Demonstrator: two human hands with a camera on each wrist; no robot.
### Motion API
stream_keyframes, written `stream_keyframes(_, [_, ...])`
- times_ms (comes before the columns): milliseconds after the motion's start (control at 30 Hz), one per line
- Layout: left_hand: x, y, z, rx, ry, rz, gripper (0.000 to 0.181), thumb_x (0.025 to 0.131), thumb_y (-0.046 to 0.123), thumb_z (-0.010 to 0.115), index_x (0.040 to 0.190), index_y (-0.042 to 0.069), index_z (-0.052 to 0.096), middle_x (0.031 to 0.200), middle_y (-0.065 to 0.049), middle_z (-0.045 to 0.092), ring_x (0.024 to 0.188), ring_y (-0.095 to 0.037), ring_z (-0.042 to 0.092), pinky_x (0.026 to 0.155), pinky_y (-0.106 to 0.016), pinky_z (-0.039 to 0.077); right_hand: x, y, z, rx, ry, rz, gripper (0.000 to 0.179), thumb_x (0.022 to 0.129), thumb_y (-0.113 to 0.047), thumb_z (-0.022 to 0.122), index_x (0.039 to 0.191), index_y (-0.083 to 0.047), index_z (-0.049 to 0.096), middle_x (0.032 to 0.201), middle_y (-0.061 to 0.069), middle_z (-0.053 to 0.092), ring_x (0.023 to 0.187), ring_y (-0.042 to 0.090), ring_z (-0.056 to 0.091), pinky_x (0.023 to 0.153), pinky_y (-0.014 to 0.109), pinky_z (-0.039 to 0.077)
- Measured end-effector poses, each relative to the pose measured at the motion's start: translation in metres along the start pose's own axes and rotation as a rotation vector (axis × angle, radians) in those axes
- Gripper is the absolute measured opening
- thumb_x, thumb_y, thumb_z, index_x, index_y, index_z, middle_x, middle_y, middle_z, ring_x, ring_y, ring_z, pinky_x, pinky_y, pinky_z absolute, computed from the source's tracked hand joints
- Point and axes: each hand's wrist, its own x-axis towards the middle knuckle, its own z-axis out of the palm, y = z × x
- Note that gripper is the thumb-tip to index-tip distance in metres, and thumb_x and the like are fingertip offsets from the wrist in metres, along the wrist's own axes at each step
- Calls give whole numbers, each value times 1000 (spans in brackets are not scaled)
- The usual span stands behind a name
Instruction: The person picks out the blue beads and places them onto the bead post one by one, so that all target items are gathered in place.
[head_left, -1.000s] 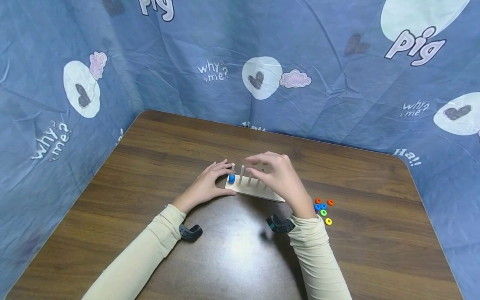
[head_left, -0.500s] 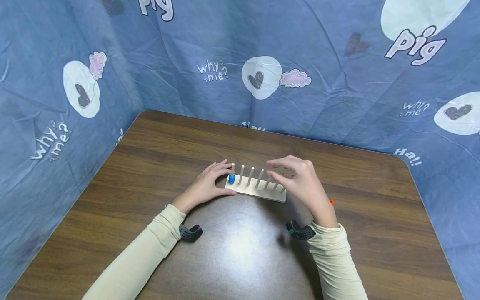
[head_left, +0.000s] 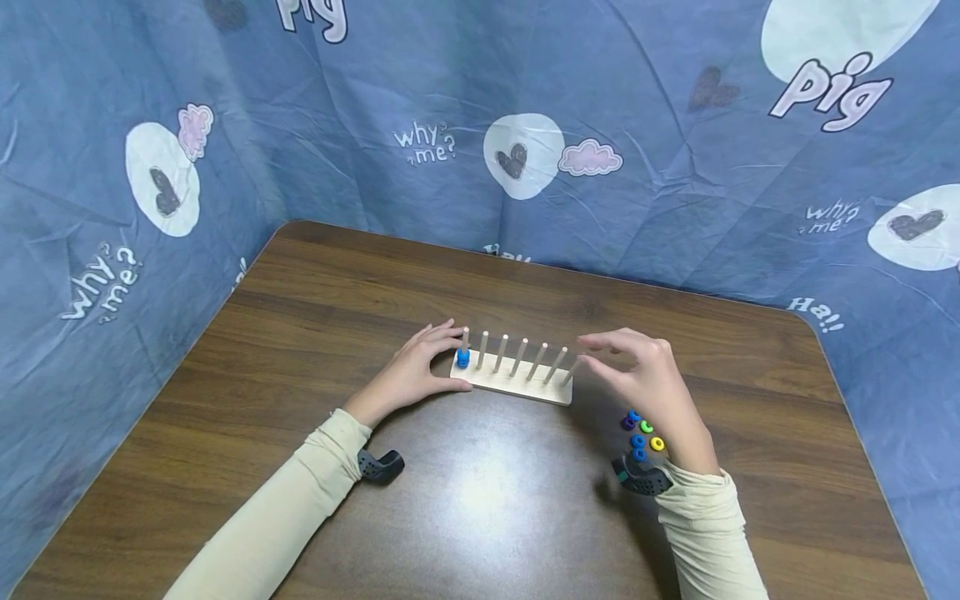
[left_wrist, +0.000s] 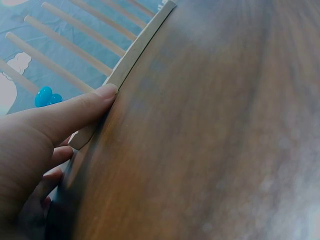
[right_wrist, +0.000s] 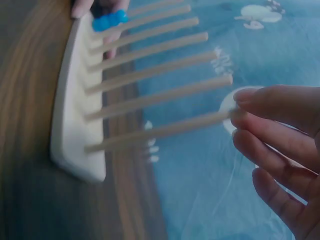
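Two pale sleeves [head_left: 273, 508] stretch over the brown desk [head_left: 420, 533], with loose coloured rings [head_left: 638, 454] lying by the right wrist. Beyond, the left hand [head_left: 408, 371] grips one end of the wooden peg board [head_left: 517, 386] mid-desk, where blue rings [head_left: 463, 359] sit on the end peg. The right hand [head_left: 648, 379], thumb and finger parted, is at the opposite peg's tip; whether it touches, I can't tell. Behind hangs a blue printed cloth [head_left: 442, 75].

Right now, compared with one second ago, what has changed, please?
The right hand has moved rightward along the wooden peg board, to near the tip of the rightmost peg; whether it touches is unclear. No grasp or release shows. The left hand still holds the board's left end, and the blue rings remain on the leftmost peg.
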Motion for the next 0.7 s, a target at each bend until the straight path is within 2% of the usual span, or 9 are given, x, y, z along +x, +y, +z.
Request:
stream_keyframes(133, [0,-1,1,-2,2,1,63,78,45,85,129,13,66,156,-4,49,154,-23,30,133,-44,14,-10,9,-4,-34,-17,25,20,83,-12,82,103,-15,79,99,-4,79,95,12,75,79,29,63])
stream_keyframes(367, [0,-2,2,2,-3,-2,61,78,46,84,128,15,66,156,-3,49,155,-22,30,133,-43,13,-27,26,-10,-74,-15,34,23,79,-8,84,102,-12,79,98,-1,79,92,16,75,76,17,59])
stream_keyframes(700, [1,0,1,8,-6,-6,60,79,46,83,127,15,66,156,-3,48,155,-23,30,133,-44,14,-45,46,-22,-114,-65,91,23,80,-5,82,102,-12,79,97,2,80,83,20,76,70,25,62])
